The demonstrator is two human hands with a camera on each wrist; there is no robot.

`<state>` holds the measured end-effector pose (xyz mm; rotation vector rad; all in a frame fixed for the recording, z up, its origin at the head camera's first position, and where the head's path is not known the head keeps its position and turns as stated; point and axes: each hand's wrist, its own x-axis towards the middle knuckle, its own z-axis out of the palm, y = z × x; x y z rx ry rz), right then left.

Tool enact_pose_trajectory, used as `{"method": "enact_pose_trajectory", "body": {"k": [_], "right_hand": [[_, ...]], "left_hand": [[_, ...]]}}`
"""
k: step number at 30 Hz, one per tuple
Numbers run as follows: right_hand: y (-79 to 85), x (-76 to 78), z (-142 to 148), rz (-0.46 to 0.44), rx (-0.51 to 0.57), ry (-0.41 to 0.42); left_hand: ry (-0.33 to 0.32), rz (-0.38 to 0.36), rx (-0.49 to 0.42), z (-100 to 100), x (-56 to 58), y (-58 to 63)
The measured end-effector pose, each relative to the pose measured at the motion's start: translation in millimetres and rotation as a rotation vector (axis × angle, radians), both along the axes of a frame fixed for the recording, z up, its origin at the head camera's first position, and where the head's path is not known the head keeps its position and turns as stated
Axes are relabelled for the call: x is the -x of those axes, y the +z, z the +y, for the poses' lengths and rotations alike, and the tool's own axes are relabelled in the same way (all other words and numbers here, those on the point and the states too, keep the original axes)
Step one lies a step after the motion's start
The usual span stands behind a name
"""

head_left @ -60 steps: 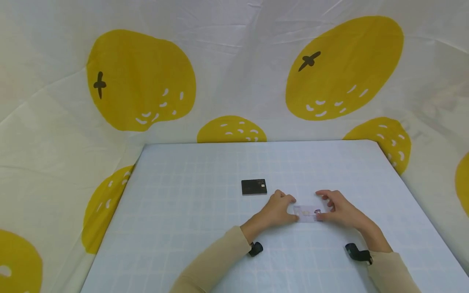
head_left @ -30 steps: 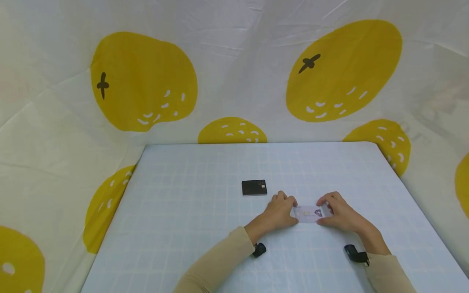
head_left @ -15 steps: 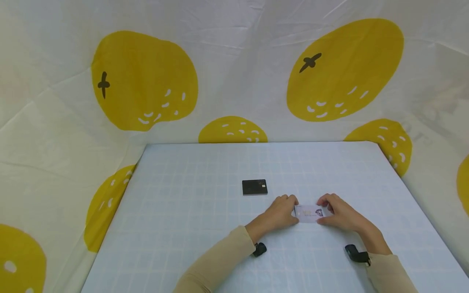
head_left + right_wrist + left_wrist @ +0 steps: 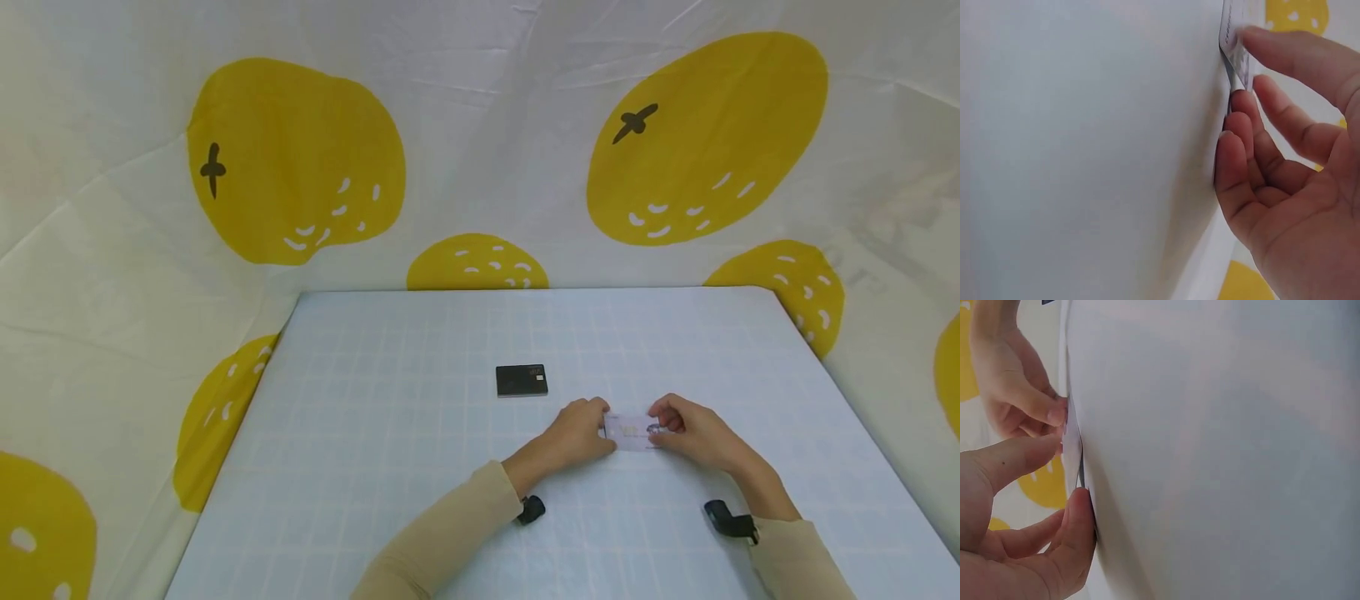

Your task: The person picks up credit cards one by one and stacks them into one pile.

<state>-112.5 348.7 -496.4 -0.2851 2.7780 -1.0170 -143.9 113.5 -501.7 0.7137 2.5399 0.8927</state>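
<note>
A pale lilac card (image 4: pixel 628 432) with a small dark picture at its right end lies between my two hands. At its left end, the thumb and forefinger of my left hand (image 4: pixel 577 435) grip the edges; the left wrist view shows the card (image 4: pixel 1072 447) nearly edge-on. My right hand (image 4: pixel 693 432) has its thumb over the right end and fingertips at the far corner. In the right wrist view that thumb is blurred over the face of the card (image 4: pixel 1235 31), whose corner stands off a thin layer beneath. Other right fingers curl below.
A black card (image 4: pixel 521 381) with a small chip lies farther back, left of the hands. The table (image 4: pixel 360 433) has a pale checked cloth. Behind hangs a white sheet (image 4: pixel 495 150) with yellow fruit prints. Black wrist cameras (image 4: pixel 729 518) sit below both hands.
My right thumb has moved from the card's near right corner inward over its right end. The left hand has closed in slightly on the left end. The black card has stayed put.
</note>
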Motion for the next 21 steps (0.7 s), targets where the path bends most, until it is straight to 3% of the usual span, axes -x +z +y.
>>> {"method": "enact_pose_trajectory", "body": {"k": [7,16,21], "right_hand": [[6.6,-2.2,-3.6,-0.057,0.022,-0.083],[4.6,0.6,0.9,-0.187,0.17,-0.162],[6.9,0.4,-1.3,-0.221,0.233,-0.207]], "left_hand": [[0.152,-0.216,-0.223,-9.2,5.7,0.5],[0.194,-0.35,-0.356,-13.6,9.3,-1.0],[0.256,-0.457,-0.447,-12.9,10.7,-4.2]]}}
